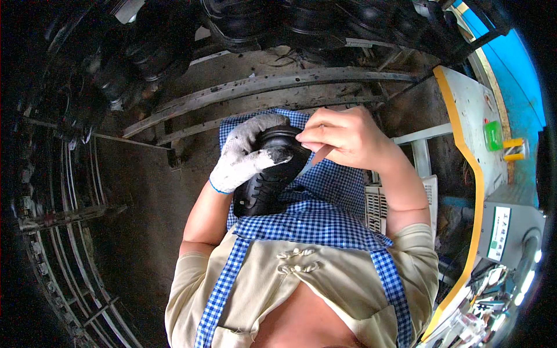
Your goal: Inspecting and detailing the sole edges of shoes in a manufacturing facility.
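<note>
Overhead, dark metal racks hold rows of black shoes. Below them, a blue checked apron covers the lap, where a black lace-up shoe rests, gripped by the gloved left hand. Beside it, the bare right hand pinches a thin blade against the shoe's edge.

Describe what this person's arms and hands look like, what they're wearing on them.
The left hand wears a white knitted work glove, smudged dark grey on the fingers, with a thin blue band at the cuff. The right hand is bare, with no glove. Both forearms are uncovered; short beige sleeves end above the elbows. No watch or jewellery is visible.
</note>
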Action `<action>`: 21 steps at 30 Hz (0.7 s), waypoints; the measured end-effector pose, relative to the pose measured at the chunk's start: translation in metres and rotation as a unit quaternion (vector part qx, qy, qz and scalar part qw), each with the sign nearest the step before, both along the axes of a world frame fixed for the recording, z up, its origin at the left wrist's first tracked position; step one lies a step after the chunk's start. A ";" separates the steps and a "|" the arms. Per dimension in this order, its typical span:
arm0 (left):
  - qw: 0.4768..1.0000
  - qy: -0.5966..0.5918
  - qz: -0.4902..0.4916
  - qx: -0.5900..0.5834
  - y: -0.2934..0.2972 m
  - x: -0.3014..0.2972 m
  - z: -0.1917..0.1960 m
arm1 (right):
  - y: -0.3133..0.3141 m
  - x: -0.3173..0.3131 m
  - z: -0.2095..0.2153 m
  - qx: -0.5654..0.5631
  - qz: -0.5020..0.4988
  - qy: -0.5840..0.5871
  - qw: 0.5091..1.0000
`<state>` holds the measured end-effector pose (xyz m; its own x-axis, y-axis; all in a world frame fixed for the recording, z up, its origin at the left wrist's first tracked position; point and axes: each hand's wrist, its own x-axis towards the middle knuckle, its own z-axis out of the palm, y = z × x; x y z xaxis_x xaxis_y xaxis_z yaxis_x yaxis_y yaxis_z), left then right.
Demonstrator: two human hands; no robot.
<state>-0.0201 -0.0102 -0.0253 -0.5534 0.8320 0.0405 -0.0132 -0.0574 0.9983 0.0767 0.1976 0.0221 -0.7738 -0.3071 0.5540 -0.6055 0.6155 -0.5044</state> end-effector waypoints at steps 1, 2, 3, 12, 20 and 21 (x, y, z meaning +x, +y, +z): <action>1.000 0.000 0.000 0.000 0.001 -0.002 -0.001 | 0.000 0.000 0.005 0.040 0.009 -0.007 0.999; 1.000 0.014 -0.016 0.012 0.003 -0.004 -0.004 | 0.000 0.000 0.010 0.079 0.019 -0.013 0.997; 0.999 0.027 -0.032 0.023 0.003 -0.005 -0.006 | 0.000 0.000 0.017 0.078 0.019 -0.014 0.997; 0.991 0.123 -0.050 0.021 0.012 0.001 -0.010 | -0.015 -0.007 0.037 0.376 0.027 -0.099 0.921; 0.996 0.078 -0.044 0.025 0.002 -0.006 -0.007 | -0.002 -0.014 0.008 0.123 0.037 -0.115 0.985; 0.996 0.078 -0.045 0.025 -0.001 -0.006 -0.005 | 0.001 -0.016 0.005 0.065 0.046 -0.099 0.992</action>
